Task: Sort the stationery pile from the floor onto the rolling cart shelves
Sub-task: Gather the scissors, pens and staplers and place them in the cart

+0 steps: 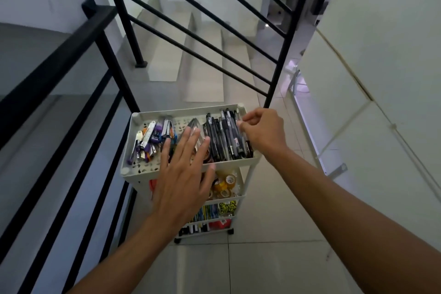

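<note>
A white rolling cart (133,157) stands on the tiled floor beside a black stair railing. Its top tray holds several black pens (225,137) on the right, clear plastic pieces (194,126) in the middle and cutters and staplers (152,138) on the left. My left hand (183,174) hovers flat with straight fingers over the tray's front middle. My right hand (262,131) is over the tray's right edge, fingers curled, fingertips at the pens; I cannot tell whether it pinches one. Tape rolls (225,185) fill the second shelf, and coloured pens and markers (207,213) lie on lower shelves.
A black metal railing (71,59) runs along the left and behind the cart, with stairs (191,55) descending beyond it. A white wall (381,43) and a white metal frame (310,131) stand on the right. Tiled floor (262,258) lies in front of the cart.
</note>
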